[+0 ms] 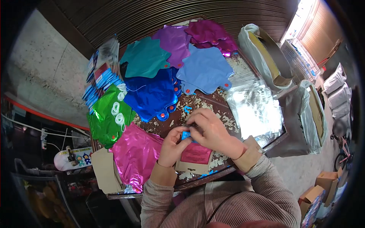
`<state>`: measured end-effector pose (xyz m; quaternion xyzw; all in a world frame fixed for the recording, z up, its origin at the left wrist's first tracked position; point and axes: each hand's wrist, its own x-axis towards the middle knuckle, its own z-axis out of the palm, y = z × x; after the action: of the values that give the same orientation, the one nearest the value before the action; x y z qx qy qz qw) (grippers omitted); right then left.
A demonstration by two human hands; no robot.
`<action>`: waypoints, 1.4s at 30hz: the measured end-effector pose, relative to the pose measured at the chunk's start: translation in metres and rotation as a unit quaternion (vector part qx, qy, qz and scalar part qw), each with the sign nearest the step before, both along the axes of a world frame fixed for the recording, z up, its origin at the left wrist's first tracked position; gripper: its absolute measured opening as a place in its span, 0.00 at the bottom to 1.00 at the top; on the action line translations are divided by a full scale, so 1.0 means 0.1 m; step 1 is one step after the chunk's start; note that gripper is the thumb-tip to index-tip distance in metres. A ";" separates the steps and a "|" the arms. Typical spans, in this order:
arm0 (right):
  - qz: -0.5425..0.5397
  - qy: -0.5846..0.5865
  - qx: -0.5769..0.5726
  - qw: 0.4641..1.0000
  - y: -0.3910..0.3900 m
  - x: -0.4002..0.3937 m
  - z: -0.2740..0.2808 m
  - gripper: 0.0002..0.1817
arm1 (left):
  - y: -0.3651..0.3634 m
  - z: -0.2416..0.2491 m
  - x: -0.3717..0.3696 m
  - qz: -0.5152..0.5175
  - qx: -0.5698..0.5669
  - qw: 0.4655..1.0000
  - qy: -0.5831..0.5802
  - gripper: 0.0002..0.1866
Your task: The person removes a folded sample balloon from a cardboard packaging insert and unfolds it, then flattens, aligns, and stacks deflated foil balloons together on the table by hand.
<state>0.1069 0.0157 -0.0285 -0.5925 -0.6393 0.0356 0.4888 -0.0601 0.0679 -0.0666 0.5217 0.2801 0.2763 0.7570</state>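
Note:
Near the front edge of the worn brown table (197,104), both hands meet over a small blue piece (185,135). My left hand (172,146) pinches it between thumb and fingers. My right hand (213,133) bends over it from the right, its fingers curled; what its fingertips hold is hidden. Just below them lies a pink packet with dark print (195,153) on a beige card (193,168) with a slot. Shiny pink sheets (136,154) lie left of my left hand, and dark blue foil shapes (150,97) lie beyond both hands.
Teal (144,59), purple (173,41), magenta (209,32) and light blue shapes (205,68) lie at the back. Green foil (104,119) bears white string coils (119,119). Clear bags (254,106) lie right, beige cards (106,169) front left. Lined bins (310,117) stand beyond the right edge.

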 end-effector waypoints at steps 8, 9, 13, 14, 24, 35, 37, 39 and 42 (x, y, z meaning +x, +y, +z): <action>0.031 -0.139 -0.040 0.989 0.01 0.05 0.01 0.08 | -0.02 -0.02 -0.01 0.016 0.030 0.999 0.027 0.19; 0.036 -0.139 -0.043 0.989 0.02 0.05 0.00 0.08 | -0.02 -0.04 -0.01 0.021 0.026 0.999 0.027 0.19; 0.025 -0.204 -0.039 0.978 -0.01 0.02 0.04 0.07 | -0.05 -0.05 0.01 0.041 0.127 0.989 0.064 0.18; 0.025 -0.204 -0.038 0.978 -0.02 0.02 0.04 0.07 | -0.06 -0.06 0.00 0.041 0.128 0.989 0.065 0.18; 0.049 -0.249 -0.015 0.967 0.05 0.04 -0.04 0.06 | -0.09 -0.16 -0.01 0.028 0.180 0.976 0.121 0.20; 0.063 -0.089 -0.041 0.993 0.13 0.12 -0.14 0.04 | -0.03 -0.12 0.03 0.019 0.196 0.973 0.117 0.20; 0.045 -0.024 -0.056 0.997 0.11 0.11 -0.15 0.04 | -0.05 -0.18 0.02 0.020 0.161 0.983 0.089 0.21; 0.032 0.011 -0.061 0.998 0.08 0.11 -0.18 0.03 | -0.07 -0.20 0.00 0.016 0.146 0.986 0.078 0.21; 0.017 0.071 -0.092 0.993 0.06 0.12 -0.22 0.02 | -0.06 -0.20 -0.01 0.001 0.125 0.990 0.063 0.21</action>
<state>0.1188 0.0212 -0.0509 -0.6203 -0.6066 0.1444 0.4759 -0.0610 0.0618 -0.0868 0.6286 0.2907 0.2762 0.6664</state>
